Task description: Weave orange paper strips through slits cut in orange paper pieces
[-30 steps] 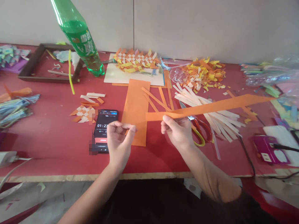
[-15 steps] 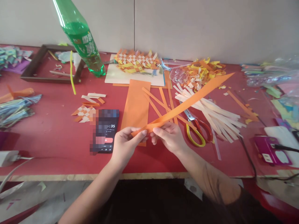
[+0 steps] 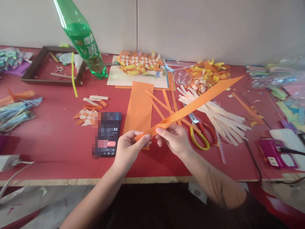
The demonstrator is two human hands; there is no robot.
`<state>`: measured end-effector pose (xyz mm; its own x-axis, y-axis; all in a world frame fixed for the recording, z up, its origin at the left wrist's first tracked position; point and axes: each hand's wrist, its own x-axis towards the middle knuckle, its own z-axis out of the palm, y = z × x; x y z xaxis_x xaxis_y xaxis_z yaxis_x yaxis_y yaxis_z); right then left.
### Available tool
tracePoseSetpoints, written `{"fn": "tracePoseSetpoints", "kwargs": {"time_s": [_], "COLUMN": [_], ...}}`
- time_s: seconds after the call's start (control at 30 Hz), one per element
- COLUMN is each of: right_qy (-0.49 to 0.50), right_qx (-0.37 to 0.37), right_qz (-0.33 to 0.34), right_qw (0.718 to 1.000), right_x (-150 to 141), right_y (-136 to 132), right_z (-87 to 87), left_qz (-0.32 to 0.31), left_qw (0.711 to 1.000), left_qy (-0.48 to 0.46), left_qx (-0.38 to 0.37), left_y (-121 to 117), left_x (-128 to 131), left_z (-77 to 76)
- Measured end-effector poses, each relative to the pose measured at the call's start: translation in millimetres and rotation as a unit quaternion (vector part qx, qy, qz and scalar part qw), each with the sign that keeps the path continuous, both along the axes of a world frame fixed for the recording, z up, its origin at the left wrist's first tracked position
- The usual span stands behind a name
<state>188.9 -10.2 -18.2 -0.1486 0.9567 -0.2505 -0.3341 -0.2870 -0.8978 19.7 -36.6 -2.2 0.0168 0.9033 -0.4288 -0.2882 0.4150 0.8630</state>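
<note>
A long orange paper strip (image 3: 197, 102) is held above the table, one end pinched by my left hand (image 3: 132, 147) between thumb and fingers. My right hand (image 3: 173, 140) grips the same strip a little further along, where it is folded lengthwise. From there its free end slants up to the right and opens out flat. Beneath it lie a wide orange paper sheet (image 3: 140, 105) and several thin orange strips (image 3: 157, 98). Scissors (image 3: 200, 144) with red and yellow handles rest right of my right hand. A phone (image 3: 111, 135) lies beside my left hand.
A green bottle (image 3: 87, 44) stands near a brown frame (image 3: 46, 82). Woven orange-and-white paper pieces (image 3: 143, 62) lie on white card at the back. A heap of folded paper (image 3: 209, 74), cream strips (image 3: 214, 117) and a purple power adapter (image 3: 274, 152) are on the right.
My right hand has shifted very slightly along the strip. The strip's free part has turned a little and shows more of its flat face. My left hand stays in place.
</note>
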Motion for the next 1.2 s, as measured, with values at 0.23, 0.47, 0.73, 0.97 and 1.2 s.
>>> {"fn": "tracePoseSetpoints", "kwargs": {"time_s": [0.23,0.47,0.73,0.97,1.2], "right_qy": [-0.008,-0.043,-0.053,-0.045,-0.127], "right_qx": [-0.004,-0.017,-0.031,-0.005,0.057], "right_qz": [0.003,0.077,0.121,0.098,0.119], "right_qw": [1.000,0.996,0.991,0.994,0.983], "right_x": [4.6,12.2,14.9,22.0,23.7], "right_y": [3.3,3.4,3.2,10.9,4.7], "right_z": [1.9,1.5,1.6,4.9,0.0], "left_qz": [-0.071,-0.219,-0.290,-0.226,-0.223], "left_qw": [0.997,0.972,0.942,0.959,0.964], "left_qy": [-0.020,0.082,0.144,0.119,0.098], "left_qx": [-0.001,-0.004,0.091,0.125,0.102], "left_y": [1.5,6.7,28.3,25.6,19.7], "left_x": [0.8,-13.0,-5.5,2.4,6.6], "left_z": [-1.9,17.7,14.3,0.1,-6.5]}}
